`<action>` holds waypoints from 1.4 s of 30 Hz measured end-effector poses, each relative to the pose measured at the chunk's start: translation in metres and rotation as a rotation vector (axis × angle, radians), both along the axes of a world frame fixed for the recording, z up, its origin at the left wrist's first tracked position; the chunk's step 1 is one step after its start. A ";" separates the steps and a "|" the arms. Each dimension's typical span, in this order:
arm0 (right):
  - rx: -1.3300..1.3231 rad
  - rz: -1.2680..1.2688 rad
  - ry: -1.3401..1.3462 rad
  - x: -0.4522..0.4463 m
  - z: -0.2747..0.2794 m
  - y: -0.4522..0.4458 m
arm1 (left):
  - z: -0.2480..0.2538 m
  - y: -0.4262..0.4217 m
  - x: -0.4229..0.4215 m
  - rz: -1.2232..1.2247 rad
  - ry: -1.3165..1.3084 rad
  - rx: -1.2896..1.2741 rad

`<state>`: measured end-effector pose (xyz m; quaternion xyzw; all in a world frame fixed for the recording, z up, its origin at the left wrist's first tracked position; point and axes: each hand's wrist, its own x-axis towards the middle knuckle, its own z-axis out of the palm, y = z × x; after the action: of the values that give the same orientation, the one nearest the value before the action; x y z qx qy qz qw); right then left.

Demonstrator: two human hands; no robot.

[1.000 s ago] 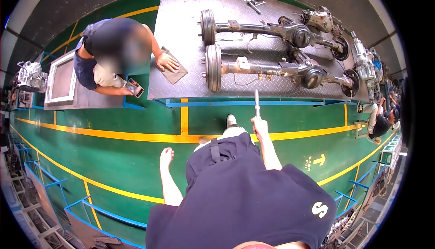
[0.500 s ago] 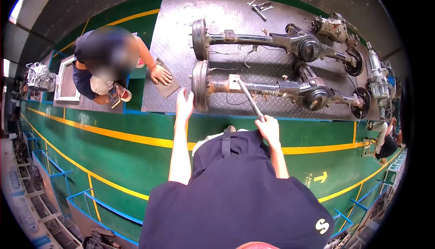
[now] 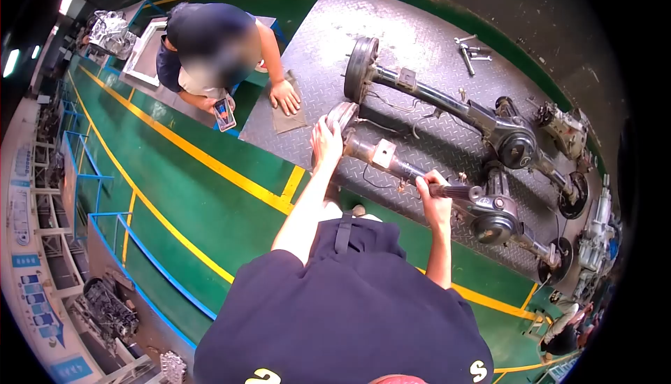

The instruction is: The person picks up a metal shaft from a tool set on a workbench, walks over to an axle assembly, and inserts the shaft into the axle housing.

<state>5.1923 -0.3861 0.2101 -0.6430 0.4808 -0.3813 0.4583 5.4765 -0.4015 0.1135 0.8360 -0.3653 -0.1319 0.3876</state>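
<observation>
Shaft, end past R hand

A hand could pass over the bare table at upper centre; a co-worker's hand blocks its left side, the far axle and near axle centre right.

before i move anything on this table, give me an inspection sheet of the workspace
Surface: patterned metal tabletop, scuffed and shiny.
Workpieces: near axle and far axle lie side by side; rod held above the near one.
Clutter: metal tools beyond the far axle; cloth under a co-worker's hand.
Hands: left hand at the near axle's drum, grip unclear; right hand closed round the rod.
Cables: thin lines around the axles; type unclear.
Surroundings: green floor with yellow stripes; the co-worker holds a phone.
</observation>
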 end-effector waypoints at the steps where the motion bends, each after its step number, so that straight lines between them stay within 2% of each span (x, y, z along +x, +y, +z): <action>1: -0.006 0.025 0.148 0.002 -0.003 -0.005 | -0.003 0.000 0.000 -0.012 -0.007 0.014; 2: -0.032 0.034 0.149 0.005 -0.021 -0.008 | -0.007 0.000 -0.001 -0.029 -0.149 0.004; 3: 0.089 0.040 0.176 0.005 -0.037 -0.006 | -0.011 -0.001 -0.002 -0.055 -0.291 -0.011; 5: 0.210 0.050 0.296 -0.004 -0.068 0.006 | -0.012 -0.002 -0.001 -0.056 -0.344 -0.017; 6: 0.303 -0.022 0.198 -0.004 -0.086 0.018 | -0.015 -0.004 0.000 -0.047 -0.375 -0.037; 7: 0.312 -0.044 0.248 -0.011 -0.112 0.030 | -0.019 -0.003 0.000 -0.038 -0.401 -0.050; 9: 0.408 -0.024 0.493 -0.013 -0.097 0.043 | -0.015 -0.004 -0.003 -0.011 -0.415 -0.059; 10: 0.489 -0.097 0.529 -0.013 -0.105 0.051 | -0.013 0.001 -0.005 -0.016 -0.388 -0.052; 15: 0.671 -0.180 0.512 -0.017 -0.124 0.064 | -0.008 -0.003 -0.005 -0.027 -0.355 -0.031; 17: 0.669 -0.211 0.490 -0.012 -0.128 0.063 | -0.007 -0.004 -0.005 -0.029 -0.365 -0.012; 19: 0.629 -0.244 0.413 -0.008 -0.144 0.066 | -0.006 -0.005 -0.005 -0.030 -0.375 -0.001; 21: 0.515 -0.320 -0.022 -0.005 -0.169 0.072 | -0.008 -0.004 -0.005 -0.036 -0.383 -0.025; 23: 0.574 -0.340 -0.424 0.014 -0.161 0.065 | -0.009 -0.002 -0.005 -0.043 -0.376 -0.020; 25: 0.635 -0.351 -0.540 0.030 -0.162 0.059 | -0.008 -0.004 -0.005 -0.050 -0.367 -0.043; 29: 0.922 -0.305 -0.907 0.057 -0.159 0.065 | -0.010 -0.005 -0.005 -0.048 -0.383 -0.043; 31: 1.074 -0.259 -0.956 0.069 -0.166 0.073 | -0.010 -0.004 -0.005 -0.037 -0.372 -0.016; 33: 1.226 -0.207 -0.845 0.074 -0.179 0.080 | -0.009 -0.004 -0.006 -0.047 -0.368 -0.017; 34: 1.198 -0.183 -0.693 0.074 -0.181 0.084 | -0.007 -0.004 -0.008 -0.045 -0.351 -0.011; 35: 1.203 -0.191 -0.696 0.072 -0.182 0.087 | -0.006 -0.004 -0.008 -0.043 -0.338 -0.005; 37: 1.099 -0.175 -0.816 0.068 -0.182 0.091 | -0.008 -0.004 -0.008 -0.054 -0.347 -0.015; 41: 1.169 -0.331 -1.191 0.083 -0.185 0.090 | -0.011 -0.004 -0.007 -0.048 -0.370 -0.024; 42: 1.208 -0.285 -1.061 0.086 -0.188 0.087 | -0.011 -0.003 -0.007 -0.052 -0.369 -0.022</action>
<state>5.2779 -0.2988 0.0218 0.0485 0.3994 -0.3646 0.8398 5.4693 -0.4042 0.1025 0.8321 -0.4532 0.0177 0.3193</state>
